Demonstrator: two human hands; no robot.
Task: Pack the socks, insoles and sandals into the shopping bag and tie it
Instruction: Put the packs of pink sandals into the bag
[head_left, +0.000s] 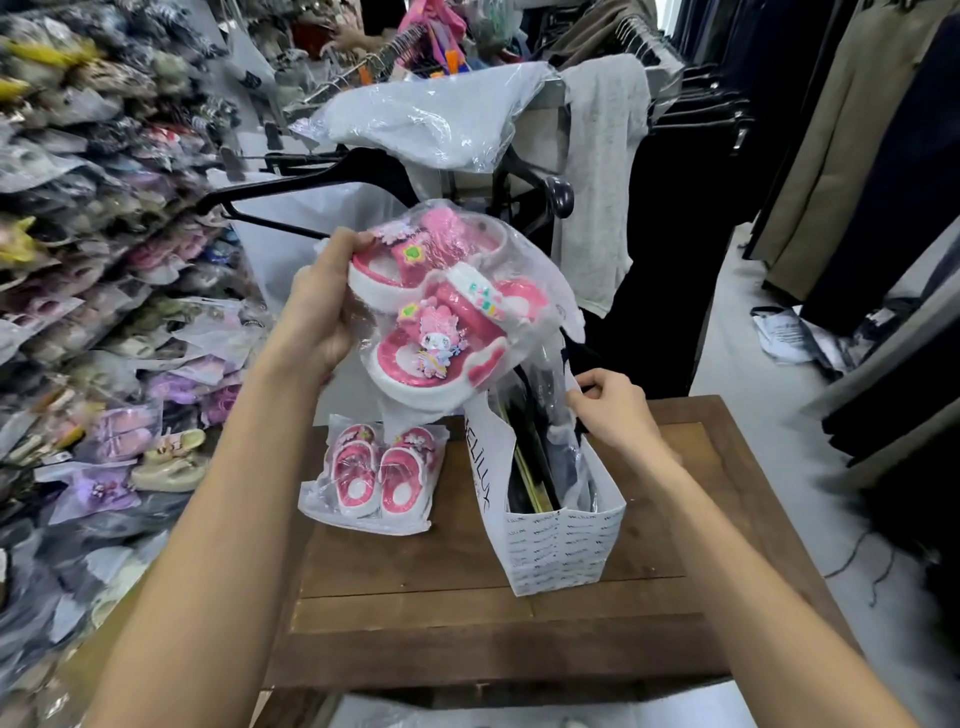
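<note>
My left hand (319, 306) holds a clear plastic pack of pink and white sandals (441, 312) in the air, above and just left of the shopping bag's mouth. The white printed shopping bag (558, 540) stands upright on the wooden table (467, 613). Dark packed items and a clear wrapper stick up inside it. My right hand (613, 410) pinches the bag's far upper edge. A second pack of pink sandals (376, 475) lies flat on the table, left of the bag.
Shelves on the left are piled with several bagged shoes (104, 291). Behind the table hang a black hanger (322, 182), a plastic-wrapped white garment (436, 114) and a grey garment (602, 182). Clothes racks line the right side, beyond a strip of grey floor (727, 364).
</note>
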